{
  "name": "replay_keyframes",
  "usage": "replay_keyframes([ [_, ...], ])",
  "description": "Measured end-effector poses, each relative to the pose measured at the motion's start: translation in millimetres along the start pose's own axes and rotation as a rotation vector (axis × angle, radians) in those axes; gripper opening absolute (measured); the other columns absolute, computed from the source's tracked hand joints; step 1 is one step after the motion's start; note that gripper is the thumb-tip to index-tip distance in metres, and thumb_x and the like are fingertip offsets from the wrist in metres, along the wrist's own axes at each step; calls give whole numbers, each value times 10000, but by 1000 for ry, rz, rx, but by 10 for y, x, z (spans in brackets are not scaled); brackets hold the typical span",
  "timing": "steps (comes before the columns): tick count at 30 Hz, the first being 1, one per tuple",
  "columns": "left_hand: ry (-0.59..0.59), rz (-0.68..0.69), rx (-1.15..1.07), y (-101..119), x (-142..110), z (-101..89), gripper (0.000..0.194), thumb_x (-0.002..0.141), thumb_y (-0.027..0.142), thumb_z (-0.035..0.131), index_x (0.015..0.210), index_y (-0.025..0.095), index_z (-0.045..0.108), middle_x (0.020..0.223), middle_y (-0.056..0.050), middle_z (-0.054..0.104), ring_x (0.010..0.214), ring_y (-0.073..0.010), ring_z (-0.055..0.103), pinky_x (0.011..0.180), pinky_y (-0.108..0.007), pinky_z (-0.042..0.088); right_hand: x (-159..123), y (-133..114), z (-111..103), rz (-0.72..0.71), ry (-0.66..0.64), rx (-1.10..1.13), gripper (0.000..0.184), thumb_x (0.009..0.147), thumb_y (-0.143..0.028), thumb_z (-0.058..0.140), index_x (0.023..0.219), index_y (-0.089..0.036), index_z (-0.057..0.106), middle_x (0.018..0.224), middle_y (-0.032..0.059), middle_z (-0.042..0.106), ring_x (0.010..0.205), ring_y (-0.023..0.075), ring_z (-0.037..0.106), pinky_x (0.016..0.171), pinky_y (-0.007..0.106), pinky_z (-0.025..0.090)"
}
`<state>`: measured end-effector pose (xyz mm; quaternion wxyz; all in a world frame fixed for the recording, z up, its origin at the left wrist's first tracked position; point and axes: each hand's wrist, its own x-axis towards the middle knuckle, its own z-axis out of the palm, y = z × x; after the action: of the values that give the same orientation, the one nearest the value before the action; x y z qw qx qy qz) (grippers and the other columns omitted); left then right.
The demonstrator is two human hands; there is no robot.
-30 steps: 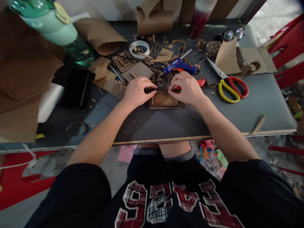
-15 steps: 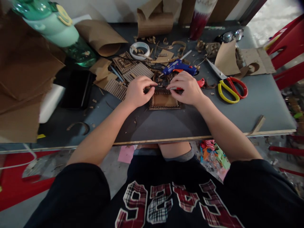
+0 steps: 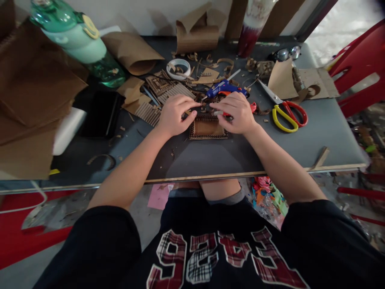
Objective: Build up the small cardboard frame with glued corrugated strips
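A small rectangular cardboard piece with a raised corrugated border (image 3: 208, 135) lies on the table in front of me. My left hand (image 3: 178, 114) is at its upper left corner, index finger and thumb apart. At the upper right corner is my right hand (image 3: 234, 113), index finger stretched towards the left one. Its thumb and another finger close around a tiny pale spot that I cannot make out. Just beyond the hands lies a blue glue gun (image 3: 226, 87). Part of a red thing (image 3: 253, 107) shows behind my right hand.
Scissors with yellow and red handles (image 3: 285, 117) lie to the right. A white tape roll (image 3: 178, 69) and cardboard scraps (image 3: 176, 93) lie behind. At left are a green bottle (image 3: 87, 50), a black phone (image 3: 101, 114) and large cardboard (image 3: 28, 108). A drink cup (image 3: 251, 30) stands at the back.
The camera view has shifted slightly. My right index finger is stretched out a little more towards the left hand. The bordered cardboard piece stays in place.
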<state>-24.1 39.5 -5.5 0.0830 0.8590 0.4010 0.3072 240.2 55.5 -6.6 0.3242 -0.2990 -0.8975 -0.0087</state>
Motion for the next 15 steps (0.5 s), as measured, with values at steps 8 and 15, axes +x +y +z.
replay_keyframes([
  [8,-240,141,-7,-61,22,-76,1010,737,907,531,1454,196,521,1396,-164,612,1308,-385,552,1111,-539,382,-7,76,158,174,119,-61,373,969,-353,425,1190,-253,708,1066,98,721,1098,317,630,1010,590,469],
  [15,-20,-56,89,-182,4,-105,539,968,628,409,1268,256,658,1237,-116,700,1203,-325,620,1065,-506,428,26,96,253,186,101,-72,327,982,-365,422,1073,-266,721,999,101,718,1061,305,641,961,564,507],
])
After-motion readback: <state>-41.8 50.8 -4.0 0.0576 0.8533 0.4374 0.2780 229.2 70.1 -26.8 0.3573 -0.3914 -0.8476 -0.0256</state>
